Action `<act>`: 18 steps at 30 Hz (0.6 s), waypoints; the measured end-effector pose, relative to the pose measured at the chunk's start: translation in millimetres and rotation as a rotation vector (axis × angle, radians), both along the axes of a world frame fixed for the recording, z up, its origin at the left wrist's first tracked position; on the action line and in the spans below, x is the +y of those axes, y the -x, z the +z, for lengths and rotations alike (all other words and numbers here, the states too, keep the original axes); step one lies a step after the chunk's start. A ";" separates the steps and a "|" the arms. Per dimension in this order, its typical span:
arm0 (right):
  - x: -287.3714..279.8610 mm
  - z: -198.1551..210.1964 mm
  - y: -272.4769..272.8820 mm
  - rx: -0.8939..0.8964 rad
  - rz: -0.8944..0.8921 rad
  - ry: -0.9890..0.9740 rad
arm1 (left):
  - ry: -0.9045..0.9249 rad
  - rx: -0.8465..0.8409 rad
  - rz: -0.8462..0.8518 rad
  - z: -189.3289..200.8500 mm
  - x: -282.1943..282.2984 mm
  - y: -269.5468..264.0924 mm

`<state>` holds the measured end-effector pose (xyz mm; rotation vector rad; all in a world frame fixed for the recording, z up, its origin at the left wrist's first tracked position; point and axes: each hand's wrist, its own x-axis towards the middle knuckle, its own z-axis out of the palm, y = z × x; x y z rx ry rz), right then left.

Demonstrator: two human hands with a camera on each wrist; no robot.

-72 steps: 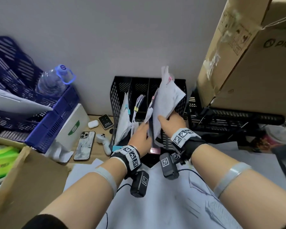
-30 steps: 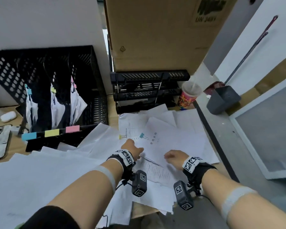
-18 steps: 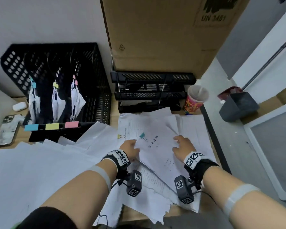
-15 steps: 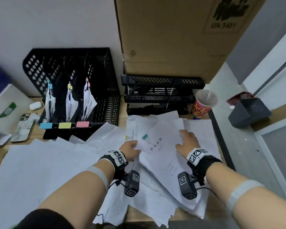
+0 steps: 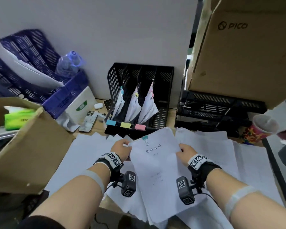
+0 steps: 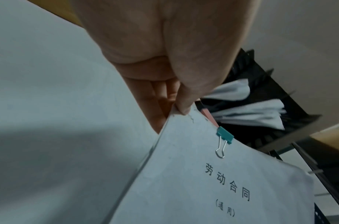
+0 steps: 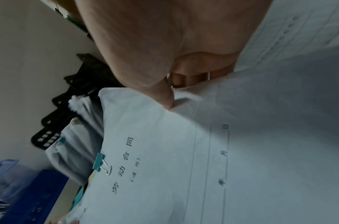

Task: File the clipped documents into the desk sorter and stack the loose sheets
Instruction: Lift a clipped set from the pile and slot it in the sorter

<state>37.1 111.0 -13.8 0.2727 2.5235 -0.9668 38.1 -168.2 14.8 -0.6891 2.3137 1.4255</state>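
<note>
Both hands are on one clipped document [image 5: 155, 164], held up a bit over the mess of paper. The left hand [image 5: 120, 150] has its fingers [image 6: 155, 97] pinched on the top left corner, thumb on the printed side and the rest tucked behind. The right hand [image 5: 186, 152] does the same on the right edge, thumb pressed onto the page, fingers [image 7: 188, 78] curled under. A teal binder clip [image 5: 145, 138] sits on the top edge just beside the left thumb, not touching it.

Loose sheets [image 5: 221, 151] are spread all over the desk [image 5: 171, 116] under and around the document, overlapping every which way.

Right behind the document's top edge is the black desk sorter [image 5: 163, 90], already holding three clipped bundles, one per slot, with blue, yellow and pink labels along its front lip. The fourth slot on the right looks free.

A phone [image 5: 88, 120] lies left of the sorter, a blue crate [image 5: 64, 95] beyond that, and a paper cup [image 5: 261, 128] at the right, well apart from the hands.
</note>
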 end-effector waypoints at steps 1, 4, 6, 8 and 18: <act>-14.1 0.2 -0.7 0.005 -0.007 0.011 | -0.015 0.007 0.013 -0.7 -14.6 0.8; -53.3 4.2 -2.4 0.012 -0.043 0.046 | -0.061 0.029 0.014 16.2 -47.3 -2.6; -77.2 9.0 -3.2 0.012 -0.065 0.049 | -0.091 0.028 -0.005 19.3 -69.5 -3.8; -99.2 11.3 -2.9 0.020 -0.079 0.063 | -0.096 0.018 -0.039 15.3 -93.3 -3.2; -175.3 18.3 -1.1 0.045 -0.152 0.042 | -0.129 -0.090 -0.245 12.9 -159.8 -0.7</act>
